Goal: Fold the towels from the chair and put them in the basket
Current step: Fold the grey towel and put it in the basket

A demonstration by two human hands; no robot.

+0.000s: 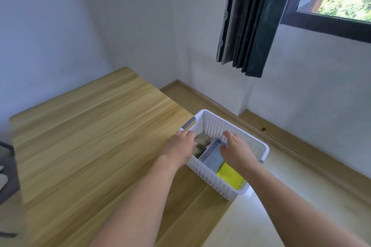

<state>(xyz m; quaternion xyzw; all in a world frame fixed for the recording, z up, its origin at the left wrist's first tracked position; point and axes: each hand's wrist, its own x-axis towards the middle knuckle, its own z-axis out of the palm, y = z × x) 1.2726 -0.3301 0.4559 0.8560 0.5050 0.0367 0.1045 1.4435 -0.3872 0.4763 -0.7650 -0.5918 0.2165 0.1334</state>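
Note:
A white perforated basket [208,176] with a grey handle stands at the right edge of the wooden table. Inside it lie a folded camouflage-patterned towel [200,144], a grey towel with dark stripes [212,156] and a yellow towel [229,174]. My left hand [180,146] reaches over the basket's near-left rim and rests on the camouflage towel. My right hand [234,148] is inside the basket, fingers curled down over the far end of the grey towel. The fingertips of both hands are hidden among the towels.
The wooden table [90,146] stretches to the left. A dark grey object [8,170] sits at its left edge. Right of the basket is pale floor [281,186] with a wooden skirting. A dark curtain [255,18] hangs beside the window above.

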